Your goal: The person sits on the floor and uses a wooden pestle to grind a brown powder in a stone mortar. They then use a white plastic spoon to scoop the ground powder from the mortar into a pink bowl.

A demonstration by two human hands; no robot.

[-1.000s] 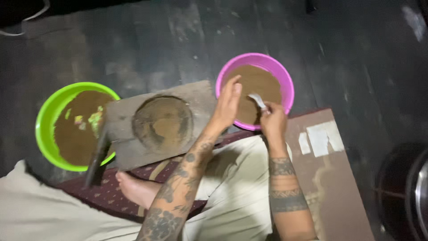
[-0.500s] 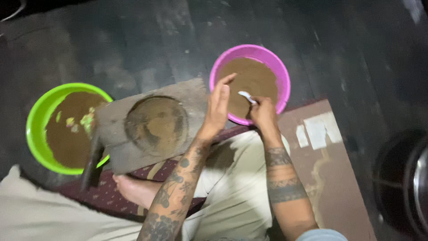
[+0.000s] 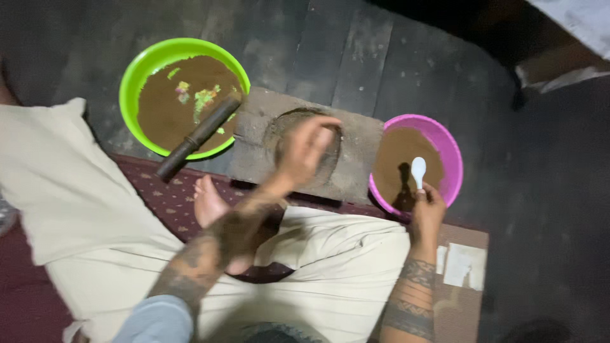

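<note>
The bowl on the left [image 3: 133, 82] is bright lime green and holds brown paste flecked with pale green and yellow bits; a dark brown stick [image 3: 197, 136] lies across it. The other bowl [image 3: 452, 159] is magenta-pink, its contents plain brown, and the spoon [image 3: 418, 170] above it is white. The stone slab [image 3: 362, 136] is grey-brown (smeared with the same brown). The mat [image 3: 168, 197] is maroon with small pale motifs. Both forearms carry dark banded tattoos.
</note>
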